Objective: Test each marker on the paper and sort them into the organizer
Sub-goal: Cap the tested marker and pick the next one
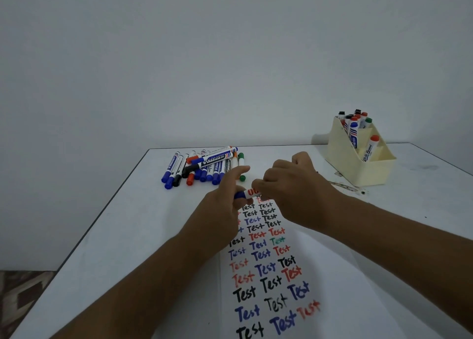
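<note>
A: How many markers lie in the pile (204,167)?

B: They overlap, so an exact count cannot be told; roughly fifteen show, mostly blue-capped, with a few black, a few red or orange, and two green ends. The pile sits at the far left of the surface (107,231), close to its far edge.

A: And in the organizer (358,159)?

B: About nine caps stand in its far compartments, and one red-capped marker stands alone in a nearer one. The organizer is at the far right, near the far edge.

A: The hands?

B: Two. The left hand (225,200) has its grip clamped on one marker (245,194) at the blue end, index finger stretched out. The right hand (289,185) pinches the same marker's other end. It hangs just above the far end of the paper (332,274).

A: The paper?

B: One sheet, three columns of "Test" in black, blue, red and one green.

A: Room?

B: Bare surface lies left of the paper and between the hands and organizer. The left edge runs diagonally, floor (20,295) beyond it.
</note>
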Available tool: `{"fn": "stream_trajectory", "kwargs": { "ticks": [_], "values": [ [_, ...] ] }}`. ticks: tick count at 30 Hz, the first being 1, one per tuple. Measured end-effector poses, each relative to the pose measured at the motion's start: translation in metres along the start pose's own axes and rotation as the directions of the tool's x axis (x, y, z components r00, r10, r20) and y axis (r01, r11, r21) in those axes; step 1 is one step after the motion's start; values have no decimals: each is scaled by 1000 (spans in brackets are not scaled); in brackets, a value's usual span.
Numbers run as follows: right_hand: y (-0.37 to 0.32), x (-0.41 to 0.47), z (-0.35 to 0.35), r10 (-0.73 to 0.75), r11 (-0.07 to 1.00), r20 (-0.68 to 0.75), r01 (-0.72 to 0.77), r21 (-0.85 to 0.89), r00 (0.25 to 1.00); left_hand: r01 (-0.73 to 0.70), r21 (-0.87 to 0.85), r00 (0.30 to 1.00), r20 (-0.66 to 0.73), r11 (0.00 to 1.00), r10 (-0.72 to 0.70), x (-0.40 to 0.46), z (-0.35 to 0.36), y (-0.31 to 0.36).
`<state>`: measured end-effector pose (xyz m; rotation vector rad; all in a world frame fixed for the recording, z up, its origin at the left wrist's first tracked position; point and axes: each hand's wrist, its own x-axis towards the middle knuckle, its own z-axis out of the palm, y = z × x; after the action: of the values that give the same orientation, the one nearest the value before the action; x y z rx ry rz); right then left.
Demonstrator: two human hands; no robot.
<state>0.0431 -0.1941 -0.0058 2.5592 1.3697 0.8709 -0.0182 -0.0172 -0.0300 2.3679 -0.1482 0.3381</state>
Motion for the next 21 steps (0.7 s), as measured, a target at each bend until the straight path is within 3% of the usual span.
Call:
{"fn": "stream_trajectory", "kwargs": {
  "ticks": [3,6,8,10,12,15,17,18,19,21],
  "values": [
    [0,-6,-1,21,1000,34,-22,7,999,-67,6,998,-13,998,67,-2,-2,-2],
    [3,-12,-10,58,998,-30,-58,18,998,-163,-68,987,-12,984,163,-3,-1,-11],
    [6,-16,-20,158,987,-93,-157,15,983,-184,-153,982,12,971,189,-4,-3,-15],
    [8,-25,-32,356,931,-91,-344,123,930,-181,-162,980,52,970,192,-4,-5,-18],
    [6,-37,-44,547,753,-8,-488,442,837,-194,20,975,115,981,191,-1,-5,-23],
    [-5,-58,-57,668,226,126,-361,905,733,-216,179,952,258,960,166,3,-2,-31],
    [-17,-72,-66,662,-155,274,-231,961,698,-225,253,924,363,941,124,5,2,-36],
    [-25,-79,-69,640,-292,357,-215,932,681,-228,300,909,406,926,92,5,3,-37],
    [-31,-87,-69,607,-378,429,-232,896,669,-229,340,897,438,912,62,6,4,-39],
    [-46,-104,-67,536,-445,521,-302,843,664,-251,406,877,480,879,29,7,6,-40]
  ]
}}
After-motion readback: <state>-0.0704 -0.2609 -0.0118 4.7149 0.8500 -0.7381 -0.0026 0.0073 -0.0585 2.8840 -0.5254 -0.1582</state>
